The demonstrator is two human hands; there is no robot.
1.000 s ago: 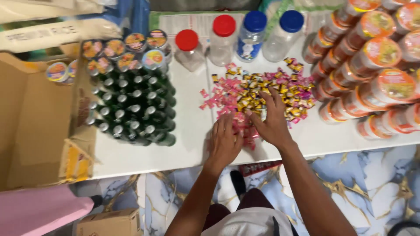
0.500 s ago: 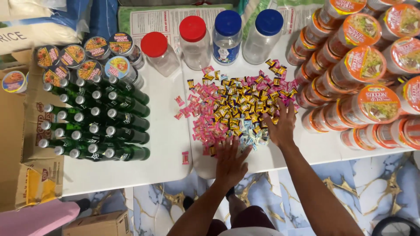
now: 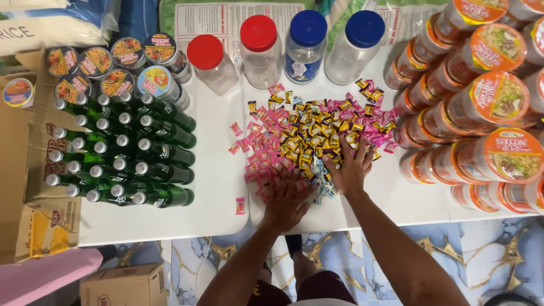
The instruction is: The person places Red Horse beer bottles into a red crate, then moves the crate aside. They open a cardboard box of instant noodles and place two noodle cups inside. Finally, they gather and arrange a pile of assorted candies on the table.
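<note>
Both hands lie flat with fingers spread, left hand [image 3: 286, 199] and right hand [image 3: 350, 168] pressing on the near edge of the wrapped candy pile [image 3: 314, 127] at frame centre, green bottles [image 3: 122, 150] at left, noodle cups [image 3: 481, 102] at right, on the white table [image 3: 187, 215].

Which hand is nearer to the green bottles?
The left hand. It lies on the candy pile, just right of the green bottles. The right hand is farther right.
</note>
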